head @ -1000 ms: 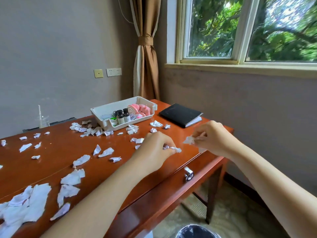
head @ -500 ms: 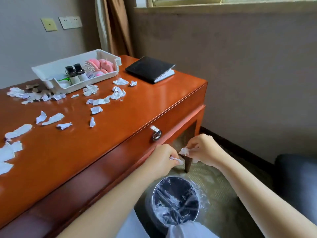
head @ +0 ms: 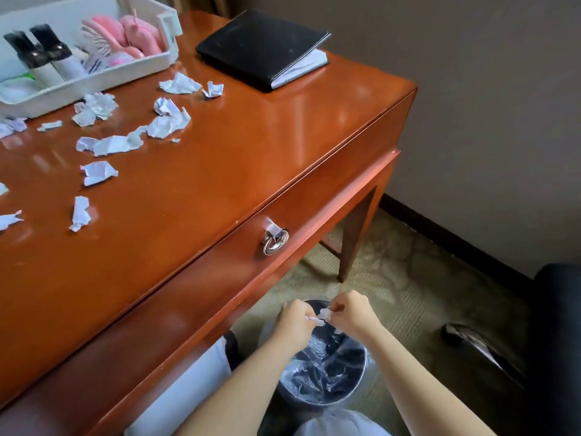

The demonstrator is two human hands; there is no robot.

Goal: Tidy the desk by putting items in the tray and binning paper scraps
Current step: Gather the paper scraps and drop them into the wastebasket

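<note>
My left hand (head: 294,322) and my right hand (head: 352,313) are close together over the black bin (head: 323,372) on the floor beside the desk. Each hand pinches small white paper scraps (head: 323,316), which show between the two hands. The bin is lined with clear plastic and holds some scraps. Several crumpled paper scraps (head: 119,143) lie scattered on the red-brown desk (head: 220,158). A white tray (head: 94,78) at the back left holds dark-capped bottles and pink items.
A black notebook (head: 261,47) lies on the desk's far right corner. A drawer with a metal ring pull (head: 274,242) faces me. A dark chair (head: 553,341) stands at the right, on patterned carpet. The wall runs close behind the desk.
Both hands have gone from the desk edge down to above the bin, still holding scraps. My view has tilted downward, so the window is out of sight.
</note>
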